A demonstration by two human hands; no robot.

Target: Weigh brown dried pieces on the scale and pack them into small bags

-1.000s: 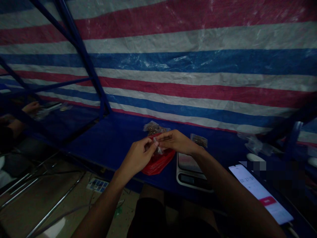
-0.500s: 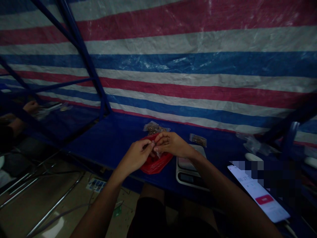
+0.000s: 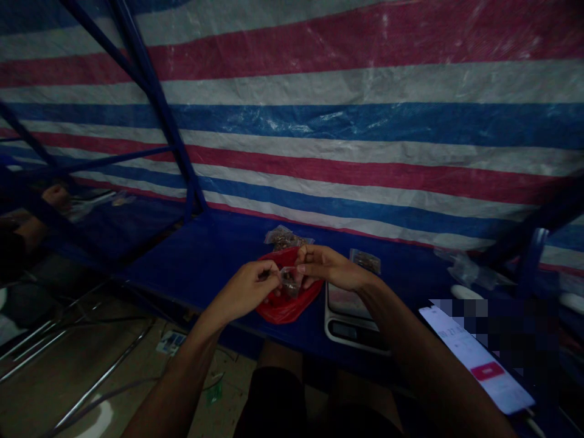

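Over the red plastic bag (image 3: pixel 286 310): I see left hand (image 3: pixel 244 291) and right hand (image 3: pixel 329 267) pinching a small clear bag (image 3: pixel 288 283), held up between them.
Beside them: digital scale (image 3: pixel 350 323), kept close, I judge.

Left hand (image 3: pixel 244 291), right hand (image 3: pixel 329 267) pinch small clear bag (image 3: pixel 289 281) over red plastic bag (image 3: pixel 286 311).

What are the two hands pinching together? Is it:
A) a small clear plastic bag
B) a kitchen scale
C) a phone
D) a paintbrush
A: the left hand and right hand pinch a small clear plastic bag above a red plastic bag.
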